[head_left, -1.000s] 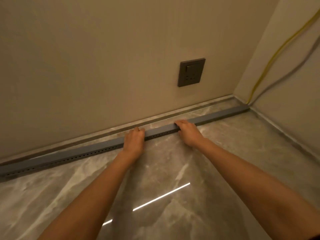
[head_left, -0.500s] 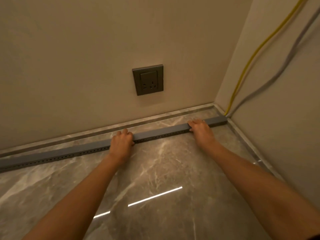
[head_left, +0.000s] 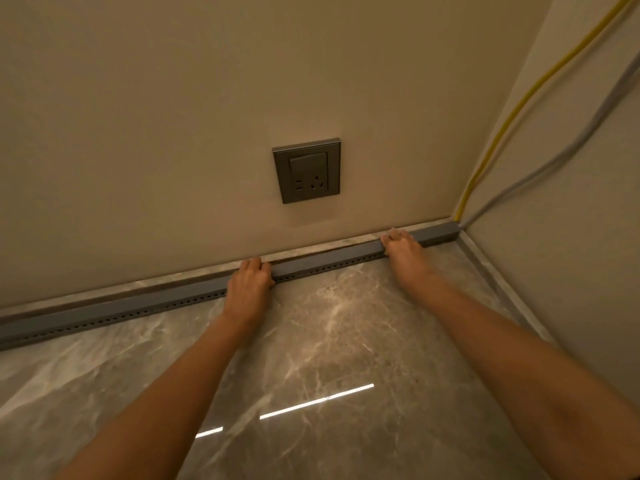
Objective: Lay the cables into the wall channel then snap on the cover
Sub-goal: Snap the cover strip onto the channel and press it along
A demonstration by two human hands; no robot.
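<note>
My left hand [head_left: 248,285] and right hand [head_left: 401,250] both press palm-down, fingers curled over the grey channel [head_left: 138,306] lying along the wall's foot. At two o'clock, yellow cable [head_left: 512,112] and grey cable [head_left: 568,150] enter its corner end.

Grey channel [head_left: 145,308] with a dotted hole row, yellow cable [head_left: 512,114], grey cable [head_left: 568,152], dark-grey socket [head_left: 307,170], beige wall [head_left: 173,116], brown-veined marble floor [head_left: 346,341].
</note>
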